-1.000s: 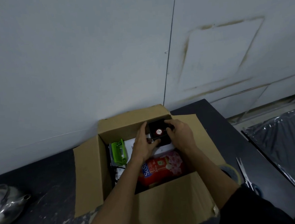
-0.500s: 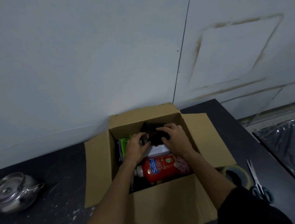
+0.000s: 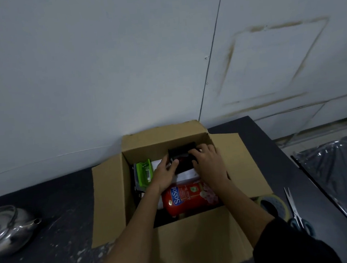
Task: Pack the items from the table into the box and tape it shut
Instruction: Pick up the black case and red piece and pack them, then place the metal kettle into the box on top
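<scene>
As the black case (image 3: 182,161) sinks lower at the box's (image 3: 111,199) far wall, our left hand (image 3: 165,175) and right hand (image 3: 208,166) still grip it; kettle (image 3: 7,229) unpacked.

The box (image 3: 178,246) stands on the desk (image 3: 49,205) against the wall. The kettle (image 3: 7,229) lies to its left; the tape roll (image 3: 278,204) and scissors (image 3: 293,206) lie to its right. The bottle (image 3: 189,197) lies inside the box.
</scene>
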Available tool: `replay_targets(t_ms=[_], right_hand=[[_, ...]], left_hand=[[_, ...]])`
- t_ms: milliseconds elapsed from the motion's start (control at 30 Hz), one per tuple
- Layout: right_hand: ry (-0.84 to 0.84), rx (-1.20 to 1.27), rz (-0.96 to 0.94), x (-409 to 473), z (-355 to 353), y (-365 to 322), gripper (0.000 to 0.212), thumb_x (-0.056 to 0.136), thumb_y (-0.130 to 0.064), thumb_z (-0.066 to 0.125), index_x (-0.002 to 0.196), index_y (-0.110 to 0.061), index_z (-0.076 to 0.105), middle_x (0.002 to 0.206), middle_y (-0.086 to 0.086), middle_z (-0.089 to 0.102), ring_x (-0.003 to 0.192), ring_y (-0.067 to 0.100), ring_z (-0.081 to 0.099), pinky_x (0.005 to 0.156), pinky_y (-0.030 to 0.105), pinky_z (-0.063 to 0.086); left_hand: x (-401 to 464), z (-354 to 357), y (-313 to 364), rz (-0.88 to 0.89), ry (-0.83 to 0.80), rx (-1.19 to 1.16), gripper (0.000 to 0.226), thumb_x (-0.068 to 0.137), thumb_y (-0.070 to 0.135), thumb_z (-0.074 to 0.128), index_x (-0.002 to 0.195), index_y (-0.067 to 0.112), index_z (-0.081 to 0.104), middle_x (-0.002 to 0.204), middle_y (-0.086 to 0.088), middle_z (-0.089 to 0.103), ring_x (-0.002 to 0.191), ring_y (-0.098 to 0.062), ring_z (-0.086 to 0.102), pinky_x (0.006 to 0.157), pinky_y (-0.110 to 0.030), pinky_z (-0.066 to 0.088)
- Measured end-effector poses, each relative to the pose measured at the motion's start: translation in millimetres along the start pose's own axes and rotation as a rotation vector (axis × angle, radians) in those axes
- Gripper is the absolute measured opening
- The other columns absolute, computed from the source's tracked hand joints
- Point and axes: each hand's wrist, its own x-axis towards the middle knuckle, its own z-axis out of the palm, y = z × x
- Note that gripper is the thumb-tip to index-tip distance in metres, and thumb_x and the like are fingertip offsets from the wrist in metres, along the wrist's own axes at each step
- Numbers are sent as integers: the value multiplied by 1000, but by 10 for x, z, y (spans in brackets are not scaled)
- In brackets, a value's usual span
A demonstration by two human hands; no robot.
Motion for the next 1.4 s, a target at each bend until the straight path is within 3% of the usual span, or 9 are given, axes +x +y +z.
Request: replay_targets(t_ms=[167,367,500,633,800,900,1000,1200,1400], right_hand=[[47,-185,16,-11,-105,155,30,80,-28,74,109,-24,69,110,4,68,108,29,59,96,50,45],[59,-211,56,-35,-106,222,33,75,-27,79,107,-25,73,102,3,72,106,31,60,96,52,45],[69,-167,104,-15,-132,176,26,87,-33,66,111,-25,72,110,2,71,114,31,56,103,51,33],[70,-48,115,-18,-178,-13,39,96,-45,49,129,-29,60,125,-1,65,124,26,48,109,48,28],[69,113,-40,95,-245,-717,45,95,-50,48,131,-26,57,124,1,63,117,26,50,98,42,35],[79,218,-155,109,-245,-1336,42,95,-48,49,130,-26,58,122,3,64,114,27,50,92,41,37],[55,315,-230,79,-215,-1947,41,95,-46,50,131,-29,57,125,2,63,116,26,49,93,40,37],[-125,474,-397,-99,98,-3137,48,93,-53,46,133,-29,54,125,5,60,116,29,50,94,45,46],[-348,442,-437,-213,416,-3814,53,94,-53,51,142,-30,45,136,7,54,125,32,44,101,46,40]], left_hand=[[135,165,98,10,-60,99,58,97,51,47,150,32,32,147,-1,47,132,-22,47,109,-43,38],[213,243,122,23,-51,75,60,96,51,49,150,29,34,143,-1,52,129,-21,50,108,-46,40],[129,200,132,-12,2,46,63,94,53,52,147,22,38,145,-5,49,132,-23,47,109,-43,39],[-17,-22,213,29,89,12,56,97,43,52,145,16,41,140,-6,52,123,-18,50,100,-32,41],[-291,-690,247,131,265,-52,30,94,41,57,121,29,62,122,-3,65,110,-18,62,98,-47,51],[-640,-1235,190,177,424,-77,16,91,43,57,105,38,64,109,-2,70,99,-19,68,89,-46,56],[-1048,-1759,64,161,572,-100,18,97,29,57,112,22,64,105,-5,69,94,-18,68,85,-39,58],[-1878,-2755,-639,57,909,-11,22,96,17,56,117,13,63,105,-3,65,98,-18,61,95,-36,49],[-2271,-3263,-1220,-176,1060,25,46,89,17,63,134,14,52,133,-16,46,118,-31,53,105,-36,41]])
